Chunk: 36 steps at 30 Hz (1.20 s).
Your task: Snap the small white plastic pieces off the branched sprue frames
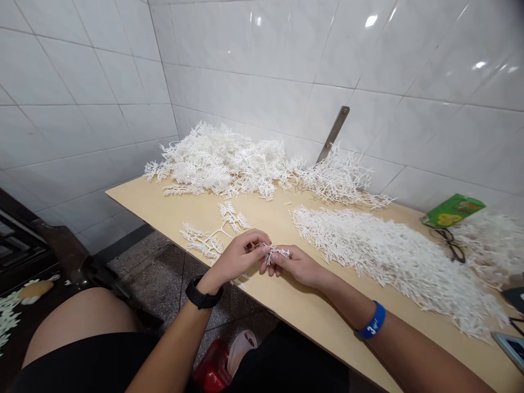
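My left hand and my right hand meet above the front edge of the wooden board. Between their fingertips is a small white branched piece, with fingers of both hands closed on it. Just beyond and left of my left hand lies a larger white branching sprig, partly hidden by that hand. A long flat pile of small white pieces spreads to the right of my right hand. My left wrist has a black band, my right wrist a blue one.
The tan board holds a tall heap of white sprigs at the back. A metal bar rises by the tiled wall. On the right are a green box, black-handled scissors and a phone-like device.
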### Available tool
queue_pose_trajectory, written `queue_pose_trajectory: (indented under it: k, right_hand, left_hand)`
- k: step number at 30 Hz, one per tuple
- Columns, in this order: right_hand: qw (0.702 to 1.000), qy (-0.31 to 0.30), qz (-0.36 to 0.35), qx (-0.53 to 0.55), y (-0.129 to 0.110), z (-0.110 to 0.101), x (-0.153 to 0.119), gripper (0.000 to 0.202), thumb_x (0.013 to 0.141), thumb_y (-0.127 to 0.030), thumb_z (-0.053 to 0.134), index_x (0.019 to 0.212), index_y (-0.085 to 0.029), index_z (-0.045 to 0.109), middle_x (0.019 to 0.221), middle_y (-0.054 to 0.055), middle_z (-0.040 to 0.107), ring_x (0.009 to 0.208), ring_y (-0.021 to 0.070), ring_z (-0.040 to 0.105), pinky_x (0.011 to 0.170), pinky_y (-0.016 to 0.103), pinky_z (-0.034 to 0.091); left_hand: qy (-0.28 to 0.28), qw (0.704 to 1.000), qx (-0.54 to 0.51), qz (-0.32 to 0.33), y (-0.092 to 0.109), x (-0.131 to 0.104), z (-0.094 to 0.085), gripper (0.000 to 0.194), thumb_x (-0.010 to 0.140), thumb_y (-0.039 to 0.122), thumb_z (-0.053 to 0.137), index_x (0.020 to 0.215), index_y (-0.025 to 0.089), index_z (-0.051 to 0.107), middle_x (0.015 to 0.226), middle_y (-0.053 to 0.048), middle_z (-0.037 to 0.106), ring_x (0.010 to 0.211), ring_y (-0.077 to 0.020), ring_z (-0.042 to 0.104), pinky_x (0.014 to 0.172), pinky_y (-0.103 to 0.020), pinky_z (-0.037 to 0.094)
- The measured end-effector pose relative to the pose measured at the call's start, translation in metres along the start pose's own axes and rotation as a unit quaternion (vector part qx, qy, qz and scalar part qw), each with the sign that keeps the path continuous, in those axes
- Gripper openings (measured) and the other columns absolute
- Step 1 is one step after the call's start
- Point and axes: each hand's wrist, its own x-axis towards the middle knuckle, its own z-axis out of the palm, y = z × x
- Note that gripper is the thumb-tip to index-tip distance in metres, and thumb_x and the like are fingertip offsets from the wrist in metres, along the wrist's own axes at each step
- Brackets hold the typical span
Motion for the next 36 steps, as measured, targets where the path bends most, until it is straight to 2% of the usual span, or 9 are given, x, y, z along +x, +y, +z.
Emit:
queue_pose_trajectory:
  k: [6,14,16,20,23,26,30,33,36]
  right_hand:
    - [0.999,-0.049,-0.004,0.012,-0.008,-0.007,-0.003,0.057,0.09,-0.067,0.05,0.09,-0.013,0.069,0.092,0.012,0.072,0.077,0.0154,0.06,0.075,0.031,0.048]
    - [0.998,0.058,0.013,-0.01,-0.002,0.001,0.0,0.041,0.085,-0.055,0.066,0.089,-0.014,0.069,0.079,0.004,0.066,0.069,0.0133,0.057,0.069,0.027,0.048]
    - [0.996,0.083,0.012,-0.021,-0.001,0.004,0.0,0.038,0.082,-0.053,0.069,0.088,-0.015,0.068,0.079,0.004,0.066,0.072,0.0154,0.059,0.071,0.029,0.049]
    - [0.991,0.084,-0.029,-0.1,-0.001,0.008,-0.001,0.034,0.09,-0.048,0.059,0.082,-0.017,0.069,0.086,0.006,0.07,0.088,0.0218,0.064,0.083,0.034,0.049]
    - [0.982,0.092,-0.067,-0.149,-0.002,0.011,-0.003,0.028,0.092,-0.041,0.055,0.091,-0.018,0.07,0.096,0.007,0.073,0.096,0.0243,0.065,0.087,0.035,0.048]
    - [0.975,0.126,-0.071,-0.169,-0.002,0.015,-0.004,0.023,0.09,-0.034,0.055,0.095,-0.017,0.069,0.098,0.007,0.073,0.093,0.0232,0.066,0.083,0.033,0.049]
    - [0.962,0.176,-0.053,-0.201,0.001,0.018,-0.004,0.015,0.086,-0.025,0.053,0.084,-0.016,0.065,0.084,0.004,0.07,0.08,0.0197,0.063,0.075,0.03,0.047]
    - [0.953,0.202,-0.049,-0.22,0.003,0.019,-0.004,0.015,0.086,-0.026,0.052,0.079,-0.016,0.06,0.073,0.002,0.063,0.068,0.0162,0.055,0.066,0.028,0.043]
    - [0.947,0.224,-0.037,-0.225,0.006,0.02,-0.004,0.022,0.089,-0.033,0.05,0.075,-0.017,0.055,0.064,-0.001,0.052,0.059,0.0135,0.044,0.057,0.026,0.036]
  left_hand:
    - [-0.027,1.0,-0.014,-0.003,0.0,-0.002,-0.001,0.022,0.09,0.037,0.059,0.085,0.018,0.068,0.094,-0.008,0.069,0.089,-0.0201,0.064,0.084,-0.032,0.049]
    - [0.019,0.999,-0.012,-0.037,0.003,-0.001,0.0,0.021,0.091,0.035,0.058,0.081,0.017,0.063,0.083,-0.005,0.065,0.079,-0.0175,0.06,0.074,-0.028,0.047]
    - [0.002,0.999,0.005,-0.035,0.006,-0.001,0.0,0.018,0.09,0.035,0.059,0.094,0.018,0.065,0.098,-0.007,0.067,0.087,-0.0187,0.062,0.079,-0.029,0.048]
    - [-0.07,0.997,-0.001,-0.036,0.009,-0.001,0.001,0.047,0.09,0.036,0.06,0.134,0.025,0.053,0.134,-0.011,0.059,0.111,-0.0228,0.061,0.09,-0.034,0.05]
    - [-0.107,0.993,0.039,-0.017,0.006,0.0,0.002,0.056,0.087,0.04,0.064,0.14,0.028,0.051,0.14,-0.011,0.058,0.12,-0.0273,0.058,0.098,-0.04,0.048]
    - [-0.12,0.989,0.087,0.008,0.003,0.001,0.003,0.052,0.091,0.042,0.059,0.141,0.029,0.052,0.141,-0.009,0.058,0.127,-0.0277,0.055,0.106,-0.043,0.042]
    - [-0.134,0.986,0.101,0.004,0.0,0.001,0.004,0.049,0.097,0.04,0.048,0.145,0.029,0.047,0.143,-0.007,0.057,0.127,-0.0248,0.056,0.106,-0.04,0.042]
    - [-0.12,0.989,0.09,-0.007,-0.001,0.0,0.005,0.047,0.098,0.041,0.045,0.144,0.03,0.048,0.141,-0.006,0.059,0.124,-0.0242,0.059,0.104,-0.039,0.044]
    - [-0.094,0.994,0.043,-0.021,-0.002,-0.001,0.005,0.042,0.099,0.041,0.043,0.135,0.027,0.06,0.137,-0.006,0.063,0.122,-0.0247,0.061,0.105,-0.039,0.044]
